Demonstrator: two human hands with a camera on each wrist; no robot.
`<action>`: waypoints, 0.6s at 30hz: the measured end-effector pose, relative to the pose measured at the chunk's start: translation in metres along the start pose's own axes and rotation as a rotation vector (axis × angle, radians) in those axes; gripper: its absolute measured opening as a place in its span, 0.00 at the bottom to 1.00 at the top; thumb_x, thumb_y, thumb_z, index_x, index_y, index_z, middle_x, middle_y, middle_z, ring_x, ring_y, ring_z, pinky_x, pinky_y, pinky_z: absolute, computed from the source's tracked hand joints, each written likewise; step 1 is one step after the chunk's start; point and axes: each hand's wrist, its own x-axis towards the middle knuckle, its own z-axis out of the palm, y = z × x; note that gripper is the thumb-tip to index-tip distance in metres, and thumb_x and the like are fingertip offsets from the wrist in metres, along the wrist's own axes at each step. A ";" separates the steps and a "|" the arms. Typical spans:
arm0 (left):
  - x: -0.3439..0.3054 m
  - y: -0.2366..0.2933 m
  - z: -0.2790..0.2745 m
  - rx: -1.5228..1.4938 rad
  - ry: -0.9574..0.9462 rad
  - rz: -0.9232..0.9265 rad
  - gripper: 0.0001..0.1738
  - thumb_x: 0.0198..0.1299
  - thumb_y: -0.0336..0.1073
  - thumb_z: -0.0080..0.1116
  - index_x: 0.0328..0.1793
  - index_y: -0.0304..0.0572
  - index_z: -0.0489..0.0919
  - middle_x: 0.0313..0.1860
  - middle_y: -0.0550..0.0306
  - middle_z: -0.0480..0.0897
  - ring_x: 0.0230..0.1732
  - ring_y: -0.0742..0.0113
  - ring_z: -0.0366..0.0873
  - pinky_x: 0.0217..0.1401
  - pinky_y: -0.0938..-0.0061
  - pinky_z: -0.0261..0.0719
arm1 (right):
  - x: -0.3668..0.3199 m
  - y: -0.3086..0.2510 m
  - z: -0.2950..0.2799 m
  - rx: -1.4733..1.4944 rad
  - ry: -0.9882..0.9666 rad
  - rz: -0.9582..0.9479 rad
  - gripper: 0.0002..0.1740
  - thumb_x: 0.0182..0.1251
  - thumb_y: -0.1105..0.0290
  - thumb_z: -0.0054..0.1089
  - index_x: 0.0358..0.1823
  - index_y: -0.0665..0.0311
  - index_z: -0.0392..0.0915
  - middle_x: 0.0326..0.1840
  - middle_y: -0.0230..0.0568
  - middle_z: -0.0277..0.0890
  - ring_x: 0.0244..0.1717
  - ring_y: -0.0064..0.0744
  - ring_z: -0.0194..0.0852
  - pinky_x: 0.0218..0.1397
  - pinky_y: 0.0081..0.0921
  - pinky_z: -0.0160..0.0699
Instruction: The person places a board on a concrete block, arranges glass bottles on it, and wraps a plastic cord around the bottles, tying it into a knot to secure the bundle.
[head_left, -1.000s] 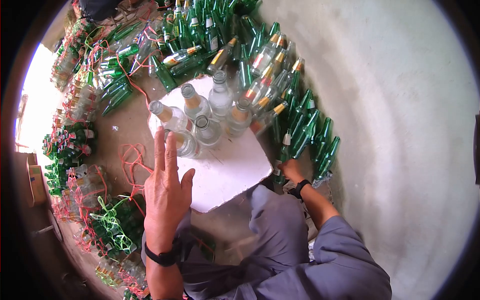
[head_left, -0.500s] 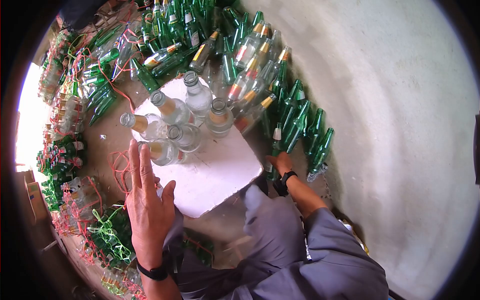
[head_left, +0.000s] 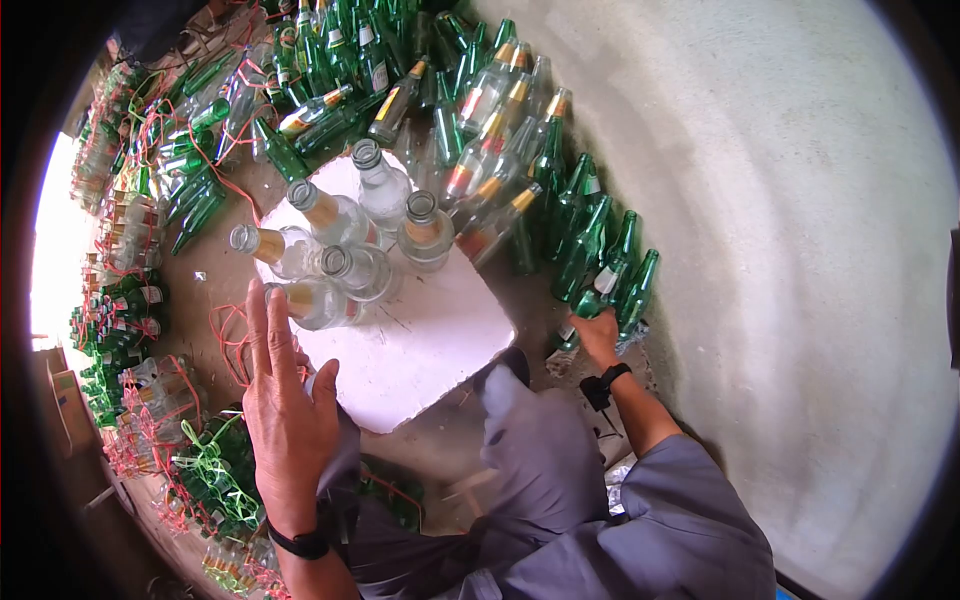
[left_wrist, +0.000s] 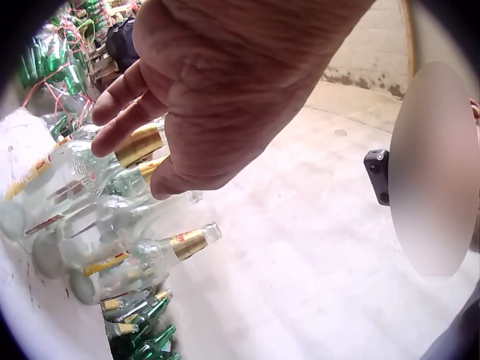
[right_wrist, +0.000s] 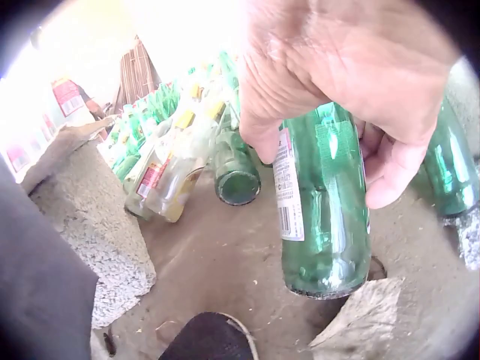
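Nearest are the person's grey trousers [head_left: 545, 450]. Just past them, the left hand [head_left: 288, 425] hovers at the left edge of the white tabletop [head_left: 420, 350], open, its fingers extended and thumb apart. Its fingertips are beside the nearest of six clear bottles [head_left: 355, 270] standing upright, close together, on the tabletop's left and far part; whether they touch cannot be told.

The right hand [head_left: 602, 340] is off the tabletop's right corner, thumb and fingers curled round a green bottle [right_wrist: 326, 210]. The bottle lies within its grip, white label showing, base exposed; the hand hides the neck. A dark shoe [right_wrist: 211, 341] is near it.

Just beyond the right hand, more green bottles [head_left: 585, 245] lean together near the pale wall [head_left: 780, 250]. Farther off, past the tabletop's far edge, green and clear bottles lie heaped on the floor, with red cord [head_left: 232, 180] among those at the left.
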 end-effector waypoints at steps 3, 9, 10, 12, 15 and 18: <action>-0.001 -0.003 0.000 0.012 0.016 0.018 0.46 0.58 0.27 0.61 0.83 0.46 0.55 0.84 0.44 0.53 0.40 0.56 0.83 0.40 0.66 0.85 | 0.027 0.016 -0.001 -0.069 -0.020 0.045 0.46 0.42 0.51 0.77 0.53 0.83 0.70 0.44 0.67 0.81 0.48 0.62 0.83 0.52 0.45 0.80; 0.000 -0.001 0.001 0.000 0.032 0.024 0.47 0.55 0.26 0.65 0.82 0.42 0.56 0.83 0.42 0.54 0.40 0.52 0.80 0.41 0.63 0.83 | 0.069 0.040 0.013 -0.038 -0.036 0.079 0.46 0.44 0.50 0.77 0.53 0.85 0.70 0.43 0.69 0.81 0.49 0.62 0.83 0.53 0.44 0.79; 0.000 0.000 0.000 0.000 0.032 0.023 0.47 0.55 0.26 0.65 0.82 0.42 0.56 0.83 0.42 0.54 0.40 0.52 0.80 0.41 0.63 0.83 | 0.076 0.046 0.019 0.023 -0.111 0.125 0.44 0.45 0.51 0.77 0.51 0.85 0.72 0.43 0.68 0.82 0.48 0.61 0.83 0.52 0.44 0.79; 0.000 0.000 0.000 0.017 0.017 0.018 0.48 0.55 0.26 0.64 0.82 0.43 0.56 0.83 0.41 0.54 0.40 0.51 0.80 0.41 0.63 0.83 | 0.077 0.049 0.023 0.083 -0.187 0.174 0.42 0.46 0.51 0.77 0.48 0.85 0.73 0.43 0.67 0.82 0.48 0.60 0.83 0.52 0.43 0.79; -0.001 -0.004 0.001 0.007 -0.002 0.025 0.44 0.62 0.33 0.61 0.83 0.46 0.55 0.84 0.43 0.52 0.49 0.52 0.82 0.39 0.66 0.85 | 0.069 0.039 0.020 0.055 0.015 0.006 0.25 0.49 0.58 0.75 0.27 0.79 0.79 0.24 0.54 0.80 0.28 0.47 0.82 0.34 0.40 0.75; -0.001 -0.006 0.000 0.017 -0.012 0.028 0.43 0.64 0.35 0.60 0.83 0.45 0.54 0.84 0.43 0.51 0.60 0.44 0.79 0.43 0.63 0.85 | 0.064 0.030 0.011 0.049 -0.169 0.062 0.33 0.50 0.54 0.75 0.42 0.81 0.79 0.38 0.63 0.83 0.43 0.58 0.85 0.47 0.44 0.78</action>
